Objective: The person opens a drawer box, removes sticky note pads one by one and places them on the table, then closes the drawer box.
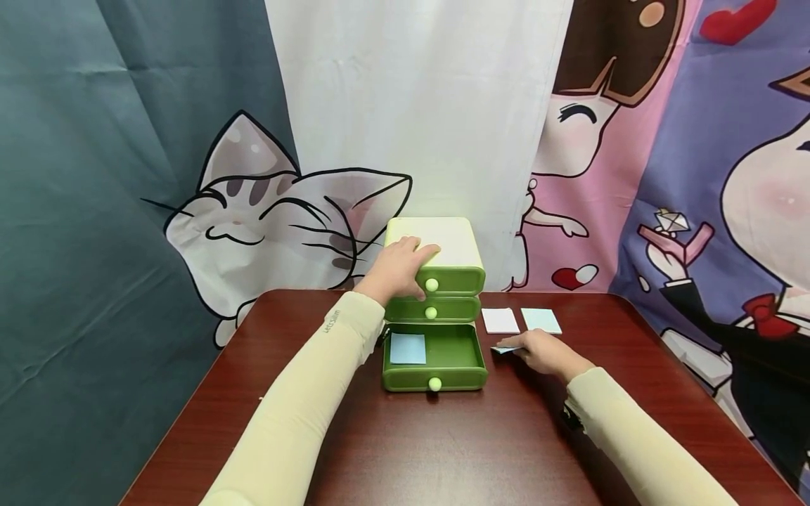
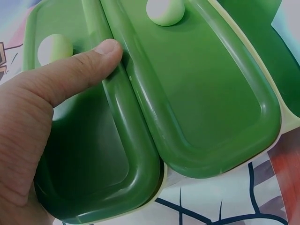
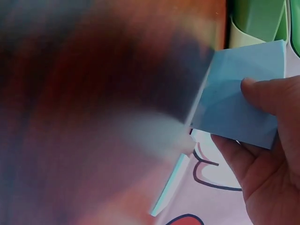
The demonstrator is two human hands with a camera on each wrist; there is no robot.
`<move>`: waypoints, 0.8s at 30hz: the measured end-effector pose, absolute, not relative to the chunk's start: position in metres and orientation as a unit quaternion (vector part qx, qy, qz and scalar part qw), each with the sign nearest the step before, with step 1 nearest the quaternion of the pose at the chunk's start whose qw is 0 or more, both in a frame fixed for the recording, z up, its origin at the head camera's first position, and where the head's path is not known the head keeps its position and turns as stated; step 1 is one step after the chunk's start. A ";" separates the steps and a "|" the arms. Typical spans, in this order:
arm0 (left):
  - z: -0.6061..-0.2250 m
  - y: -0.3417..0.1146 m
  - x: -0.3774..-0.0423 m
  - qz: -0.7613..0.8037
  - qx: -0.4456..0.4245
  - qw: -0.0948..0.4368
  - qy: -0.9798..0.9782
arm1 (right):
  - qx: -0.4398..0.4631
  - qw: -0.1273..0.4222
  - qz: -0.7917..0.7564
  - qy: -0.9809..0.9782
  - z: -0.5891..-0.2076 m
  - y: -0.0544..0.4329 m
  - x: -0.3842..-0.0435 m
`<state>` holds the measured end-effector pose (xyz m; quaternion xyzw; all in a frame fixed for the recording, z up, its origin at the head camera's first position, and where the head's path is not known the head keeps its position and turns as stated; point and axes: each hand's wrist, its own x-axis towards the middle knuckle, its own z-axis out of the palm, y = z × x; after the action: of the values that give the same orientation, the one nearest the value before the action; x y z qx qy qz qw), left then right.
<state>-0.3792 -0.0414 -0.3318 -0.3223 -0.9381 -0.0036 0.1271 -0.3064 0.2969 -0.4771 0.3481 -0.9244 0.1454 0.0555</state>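
A green drawer unit (image 1: pixel 449 281) with a pale top and round knobs stands at the table's back; its bottom drawer (image 1: pixel 455 351) is pulled out. My left hand (image 1: pixel 399 270) rests on the unit's upper left, fingers over the top. In the left wrist view its thumb (image 2: pixel 89 65) lies straight across the upper drawer front, at the seam between two drawers. To the right of the open drawer, my right hand (image 1: pixel 547 351) pinches a blue sticky note pad (image 3: pixel 229 98), thumb on its face and fingers behind. Another blue sticky note pad (image 1: pixel 408 349) lies in the drawer's left part.
Behind my right hand, a white sticky note pad (image 1: pixel 500 321) and a pale blue-green one (image 1: pixel 541 321) lie side by side on the dark red table (image 1: pixel 493 450). A cartoon-printed curtain (image 1: pixel 418 105) hangs along the table's back edge.
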 end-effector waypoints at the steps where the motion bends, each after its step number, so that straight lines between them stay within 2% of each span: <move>1: -0.332 -0.041 -0.379 -0.004 -0.322 0.127 -0.938 | 0.347 0.052 0.146 -0.925 -0.479 0.297 -0.306; 12: -0.332 -0.040 -0.379 -0.001 -0.322 0.131 -0.938 | 0.345 -0.002 0.124 -0.930 -0.485 0.296 -0.298; 24: -0.333 -0.041 -0.379 -0.003 -0.324 0.134 -0.936 | 0.367 0.004 0.112 -0.923 -0.490 0.298 -0.300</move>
<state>-0.3792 -0.0408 -0.3329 -0.3244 -0.9364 -0.0028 0.1340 -0.2998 0.2977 -0.4903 0.3673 -0.9233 0.1121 0.0043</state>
